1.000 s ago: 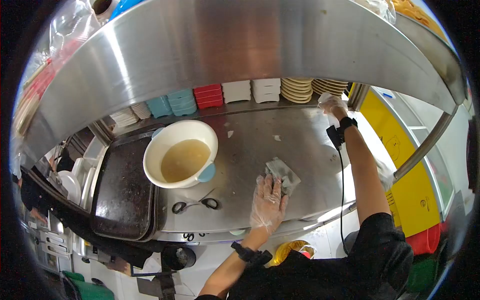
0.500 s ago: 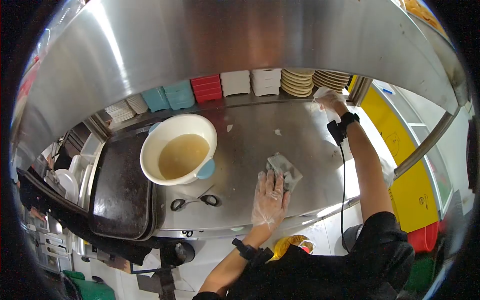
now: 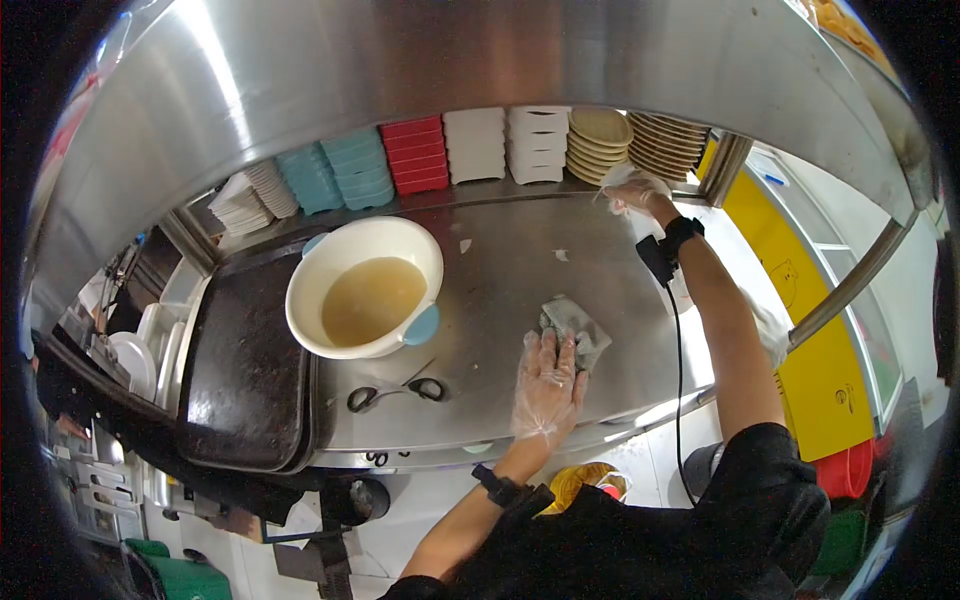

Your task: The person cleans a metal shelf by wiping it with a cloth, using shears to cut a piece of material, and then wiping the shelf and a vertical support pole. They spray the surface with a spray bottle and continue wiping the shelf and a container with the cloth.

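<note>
My left hand (image 3: 548, 388), in a clear plastic glove, lies flat on the steel counter with its fingers stretched out. Its fingertips rest on a crumpled grey-green cloth (image 3: 584, 338). Farther off, my right hand (image 3: 640, 192), also gloved, is at the back right of the counter by the beige plates (image 3: 597, 140). Its fingers look curled in, and whatever they hold, if anything, is hidden. Left of my hands stands a white basin (image 3: 296, 318) with blue handles, holding cloudy brownish water (image 3: 372, 302). Black-handled scissors (image 3: 428, 389) lie in front of it.
Stacked dark trays (image 3: 240, 370) lie on the left. Teal boxes (image 3: 357, 170), red boxes (image 3: 414, 155) and white boxes (image 3: 475, 146) line the back shelf beside brown-rimmed plates (image 3: 668, 145). Small white scraps (image 3: 561, 255) lie on the counter. A steel hood (image 3: 480, 60) overhangs it.
My right hand has shifted slightly left along the back edge. My left hand remains at the cloth. The view has tilted slightly, showing more of the shelf.
</note>
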### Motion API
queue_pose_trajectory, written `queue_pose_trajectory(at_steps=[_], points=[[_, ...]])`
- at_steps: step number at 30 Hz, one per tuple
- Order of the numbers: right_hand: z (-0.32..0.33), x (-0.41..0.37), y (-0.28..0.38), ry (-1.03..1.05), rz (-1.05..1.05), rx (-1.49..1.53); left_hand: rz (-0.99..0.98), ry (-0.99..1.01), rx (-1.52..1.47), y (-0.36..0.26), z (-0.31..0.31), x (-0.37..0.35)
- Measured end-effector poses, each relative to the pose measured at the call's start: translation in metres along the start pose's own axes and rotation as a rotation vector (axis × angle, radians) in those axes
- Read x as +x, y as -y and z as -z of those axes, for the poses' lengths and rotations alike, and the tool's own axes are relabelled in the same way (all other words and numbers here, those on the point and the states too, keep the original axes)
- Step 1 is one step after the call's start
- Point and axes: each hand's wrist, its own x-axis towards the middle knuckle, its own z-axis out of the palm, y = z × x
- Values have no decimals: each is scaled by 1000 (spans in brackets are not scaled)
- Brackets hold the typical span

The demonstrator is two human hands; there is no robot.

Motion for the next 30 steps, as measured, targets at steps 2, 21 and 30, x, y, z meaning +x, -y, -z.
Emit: queue_pose_trajectory(at_steps=[2, 21, 30], points=[[3, -2, 3, 71, 13, 30, 30, 4, 21, 0, -2, 0], [9, -26, 123, 132, 195, 164, -17, -28, -18, 3, -6, -2], [14, -52, 195, 84, 183, 262, 1, 43, -17, 1, 1, 0]])
